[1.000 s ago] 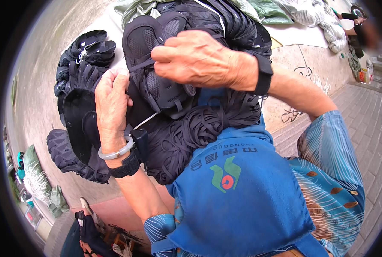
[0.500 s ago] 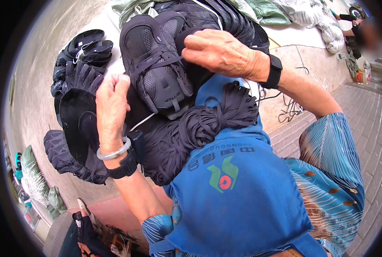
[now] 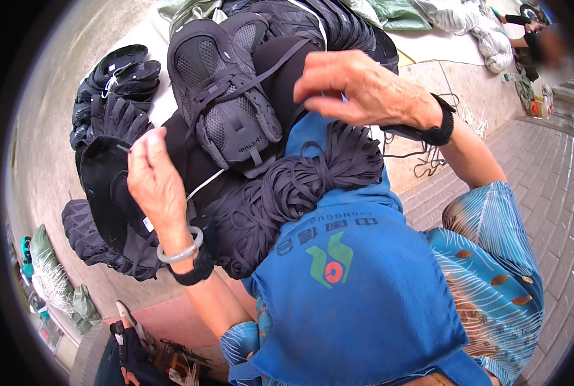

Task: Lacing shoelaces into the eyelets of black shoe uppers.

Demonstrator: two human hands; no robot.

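Observation:
A dark grey mesh shoe upper point(image 3: 225, 125) lies across my lap, its heel end toward me. A flat dark lace point(image 3: 271, 72) crosses it, and one loose end trails up to the right. My right hand point(image 3: 357, 87) hovers right of the shoe upper with fingers apart and nothing in them. Left of the shoe upper, my left hand point(image 3: 155, 177) is raised with its fingers loosely stretched, above another dark shoe upper point(image 3: 106, 174). A thick bundle of dark laces point(image 3: 300, 183) rests on the blue apron point(image 3: 364, 289) between my forearms.
Stacked dark shoe uppers point(image 3: 122, 71) stand at the left, and a long row of more uppers point(image 3: 348, 26) lies at the far side. Pale sacks point(image 3: 454, 16) sit beyond. Loose cords point(image 3: 428, 164) lie on the floor at right. Another person point(image 3: 544, 51) is at far right.
Both hands have moved outward, away from the shoe upper, and their fingers have loosened. The lace that was by my right hand now lies free. The shoe upper has shifted slightly left.

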